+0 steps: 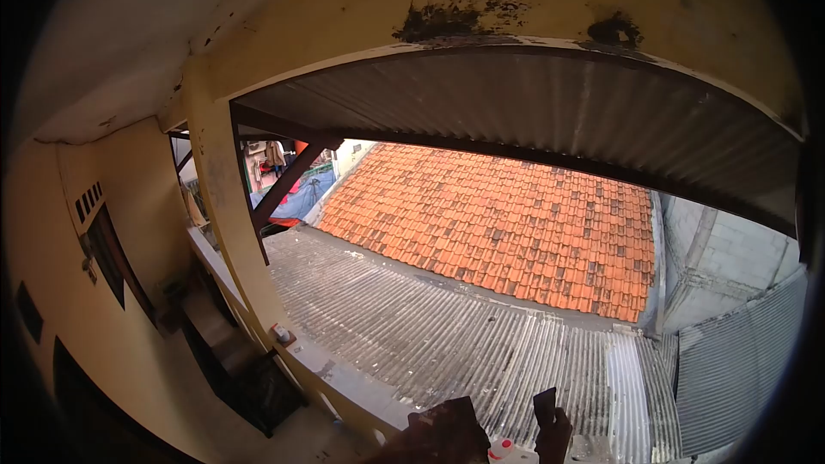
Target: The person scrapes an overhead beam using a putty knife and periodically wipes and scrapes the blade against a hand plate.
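Both hands are dark against the bright roofs at the bottom edge. My left hand (430,436) is closed at a dark, straight-edged thing that I cannot make out. To its right, my right hand (557,440) has its fingers bent round a dark, flat, upright piece (544,406), too dim to identify. Low between the hands shows a white container (514,455) with a red spot or cap, partly cut off by the frame. Part of a clear item (589,447) appears just right of my right hand.
A balcony ledge (352,391) runs diagonally, bearing a small object (282,333). Beyond lie a corrugated roof (430,318) and an orange tiled roof (498,232). A pillar (225,172) stands left, beside a walkway with dark furniture (258,391) and a door (112,249).
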`<state>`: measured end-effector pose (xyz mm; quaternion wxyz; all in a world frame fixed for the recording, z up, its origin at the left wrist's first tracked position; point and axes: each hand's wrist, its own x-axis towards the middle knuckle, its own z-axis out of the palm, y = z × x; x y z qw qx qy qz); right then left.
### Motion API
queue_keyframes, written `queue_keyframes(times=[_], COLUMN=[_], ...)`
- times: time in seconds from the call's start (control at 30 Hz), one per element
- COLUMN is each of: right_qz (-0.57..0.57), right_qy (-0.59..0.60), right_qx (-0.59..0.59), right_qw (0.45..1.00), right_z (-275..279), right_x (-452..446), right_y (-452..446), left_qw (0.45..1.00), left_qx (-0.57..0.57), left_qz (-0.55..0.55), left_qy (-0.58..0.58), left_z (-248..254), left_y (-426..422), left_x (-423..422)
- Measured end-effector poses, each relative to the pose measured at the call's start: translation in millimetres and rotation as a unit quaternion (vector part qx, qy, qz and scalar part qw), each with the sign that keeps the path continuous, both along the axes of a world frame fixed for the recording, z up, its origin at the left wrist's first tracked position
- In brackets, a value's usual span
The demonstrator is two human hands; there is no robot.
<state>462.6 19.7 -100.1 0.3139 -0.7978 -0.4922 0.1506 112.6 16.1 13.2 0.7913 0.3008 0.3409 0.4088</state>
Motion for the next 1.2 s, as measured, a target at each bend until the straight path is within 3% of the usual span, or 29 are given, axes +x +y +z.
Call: queue_keyframes(times=[0.03, 0.07, 0.13, 0.17, 0.2, 0.23, 0.27, 0.3, 0.37, 0.43, 0.63, 0.67, 0.73, 0.9, 1.13, 1.2], right_qz=[-0.004, -0.003, -0.003, -0.005, -0.108, -0.199, -0.175, -0.193, -0.315, -0.279, 0.087, 0.15, 0.205, 0.195, 0.176, 0.164], right_qy=[-0.002, -0.117, -0.335, -0.336, 0.0, 0.335, 0.36, 0.209, 0.225, 0.259, 0.016, 0.055, -0.005, -0.131, -0.165, -0.155], right_qx=[0.006, 0.117, 0.321, 0.32, 0.257, 0.16, 0.175, 0.144, 0.275, 0.315, 0.507, 0.504, 0.546, 0.684, 0.714, 0.693], right_qw=[1.0, 0.986, 0.886, 0.886, 0.96, 0.907, 0.899, 0.948, 0.88, 0.869, 0.857, 0.849, 0.812, 0.691, 0.657, 0.685], right_z=[-11, -21, -18, -9, 25, 47, 51, 47, 8, 66, 256, 293, 360, 479, 552, 558], right_x=[4, 4, -8, -16, -33, -40, -35, -31, -1, -17, -102, -113, -131, -153, -170, -173], right_y=[3, 5, 6, 4, 0, -1, -1, 4, 50, 77, 173, 182, 208, 291, 339, 347], left_qw=[1.0, 1.0, 0.998, 0.998, 0.997, 0.996, 0.995, 0.994, 0.993, 0.992, 0.99, 0.99, 0.99, 0.988, 0.987, 0.986], left_qx=[0.001, -0.001, -0.003, -0.005, -0.008, -0.01, -0.013, -0.014, -0.015, -0.015, -0.014, -0.013, -0.011, -0.005, 0.002, 0.002], left_qz=[0.014, 0.027, 0.056, 0.069, 0.081, 0.092, 0.101, 0.108, 0.118, 0.127, 0.139, 0.14, 0.143, 0.152, 0.16, 0.164], left_qy=[-0.002, -0.003, -0.005, -0.006, -0.006, -0.006, -0.004, -0.005, -0.003, -0.003, -0.006, -0.004, -0.005, -0.005, -0.005, -0.005], left_z=[-6, -11, -22, -27, -31, -35, -38, -40, -43, -45, -47, -46, -45, -42, -44, -45], left_y=[5, 11, 20, 24, 28, 30, 33, 36, 41, 45, 52, 52, 51, 50, 53, 53], left_x=[-3, -7, -18, -23, -28, -32, -34, -37, -41, -43, -49, -50, -52, -53, -59, -61])
